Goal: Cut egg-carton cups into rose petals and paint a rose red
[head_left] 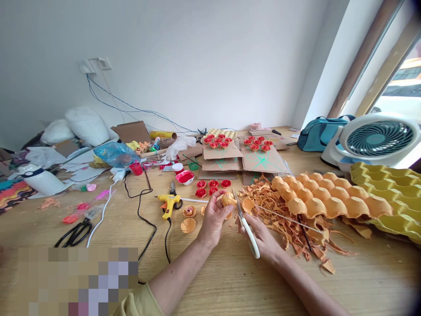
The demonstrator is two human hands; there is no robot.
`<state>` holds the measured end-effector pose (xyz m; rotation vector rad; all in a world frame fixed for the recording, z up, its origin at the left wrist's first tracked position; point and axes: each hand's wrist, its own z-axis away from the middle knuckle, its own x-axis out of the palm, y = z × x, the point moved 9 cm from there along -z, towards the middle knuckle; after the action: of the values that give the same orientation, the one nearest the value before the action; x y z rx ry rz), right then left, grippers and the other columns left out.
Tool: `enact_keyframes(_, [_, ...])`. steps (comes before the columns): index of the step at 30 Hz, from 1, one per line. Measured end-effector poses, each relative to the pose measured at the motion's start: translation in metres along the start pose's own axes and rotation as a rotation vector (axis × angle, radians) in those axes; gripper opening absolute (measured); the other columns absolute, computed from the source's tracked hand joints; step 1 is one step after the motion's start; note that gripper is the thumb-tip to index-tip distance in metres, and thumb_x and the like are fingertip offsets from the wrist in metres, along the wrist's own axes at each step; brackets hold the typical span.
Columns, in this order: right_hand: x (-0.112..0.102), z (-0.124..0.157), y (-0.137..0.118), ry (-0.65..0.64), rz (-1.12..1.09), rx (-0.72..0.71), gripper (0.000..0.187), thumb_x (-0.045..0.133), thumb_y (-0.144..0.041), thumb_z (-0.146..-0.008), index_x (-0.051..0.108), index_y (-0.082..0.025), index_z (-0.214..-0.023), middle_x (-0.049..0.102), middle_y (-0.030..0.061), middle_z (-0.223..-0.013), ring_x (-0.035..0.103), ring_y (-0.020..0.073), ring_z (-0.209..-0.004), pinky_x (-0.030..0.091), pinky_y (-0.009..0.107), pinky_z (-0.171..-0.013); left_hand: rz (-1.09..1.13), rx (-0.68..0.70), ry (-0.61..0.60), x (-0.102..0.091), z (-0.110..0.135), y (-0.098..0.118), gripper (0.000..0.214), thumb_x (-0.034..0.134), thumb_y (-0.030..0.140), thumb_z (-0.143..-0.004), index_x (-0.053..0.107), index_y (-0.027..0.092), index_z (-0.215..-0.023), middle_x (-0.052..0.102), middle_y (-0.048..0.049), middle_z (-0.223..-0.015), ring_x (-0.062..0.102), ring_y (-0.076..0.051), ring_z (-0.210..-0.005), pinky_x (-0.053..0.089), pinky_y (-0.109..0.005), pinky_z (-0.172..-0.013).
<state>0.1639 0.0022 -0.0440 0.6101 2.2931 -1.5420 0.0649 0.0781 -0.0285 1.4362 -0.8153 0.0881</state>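
Observation:
My left hand pinches a cup-shaped piece of orange egg carton between thumb and fingers. White-handled scissors are in my right hand, their blades pointing up beside the carton piece. Whether the blades touch it I cannot tell. Just right of the blades is another orange carton cup; whether it is held or lies on the table is unclear. To the left of my hands sit orange flower-shaped cups. Several red paper roses stand behind my hands.
A heap of orange scraps borders the orange egg tray and a yellow tray on the right. A yellow glue gun and its black cord lie left. Cardboard pieces carry more roses. A white fan stands far right.

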Motion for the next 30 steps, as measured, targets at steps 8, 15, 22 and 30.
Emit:
enact_keyframes(8, [0.004, 0.001, 0.004, -0.028, 0.029, -0.036, 0.039, 0.036, -0.055, -0.099, 0.048, -0.022, -0.082, 0.056, 0.0023, -0.081, 0.051, 0.0204, -0.079, 0.041, 0.035, -0.077, 0.012, -0.004, 0.016, 0.004, 0.007, -0.006, 0.051, 0.081, 0.018, -0.068, 0.054, 0.023, -0.112, 0.07, 0.0016, -0.093, 0.063, -0.011, -0.083, 0.047, -0.025, -0.082])
enact_keyframes(15, [0.003, 0.001, 0.002, -0.007, 0.072, -0.081, 0.038, 0.035, -0.055, -0.099, 0.049, -0.023, -0.084, 0.056, 0.003, -0.083, 0.052, 0.0227, -0.085, 0.042, 0.04, -0.087, 0.014, -0.012, 0.02, 0.005, 0.01, -0.01, 0.051, 0.081, 0.02, -0.069, 0.053, 0.024, -0.111, 0.07, 0.0024, -0.09, 0.063, -0.011, -0.079, 0.046, -0.025, -0.077])
enact_keyframes(22, [0.001, 0.002, -0.002, 0.024, 0.073, -0.093, 0.03, 0.039, -0.049, -0.098, 0.05, -0.023, -0.087, 0.056, 0.0025, -0.084, 0.052, 0.0232, -0.084, 0.04, 0.045, -0.094, 0.027, -0.027, 0.043, 0.008, 0.014, -0.01, 0.05, 0.081, 0.022, -0.067, 0.054, 0.024, -0.109, 0.068, 0.0033, -0.087, 0.062, -0.012, -0.076, 0.046, -0.026, -0.076])
enact_keyframes(30, [-0.004, 0.005, -0.008, 0.085, 0.095, -0.129, 0.025, 0.041, -0.045, -0.097, 0.048, -0.024, -0.084, 0.054, 0.0026, -0.083, 0.052, 0.0252, -0.088, 0.039, 0.046, -0.094, 0.114, -0.086, 0.055, 0.013, 0.019, -0.013, 0.051, 0.081, 0.02, -0.065, 0.056, 0.024, -0.11, 0.068, 0.0025, -0.09, 0.061, -0.011, -0.082, 0.045, -0.026, -0.082])
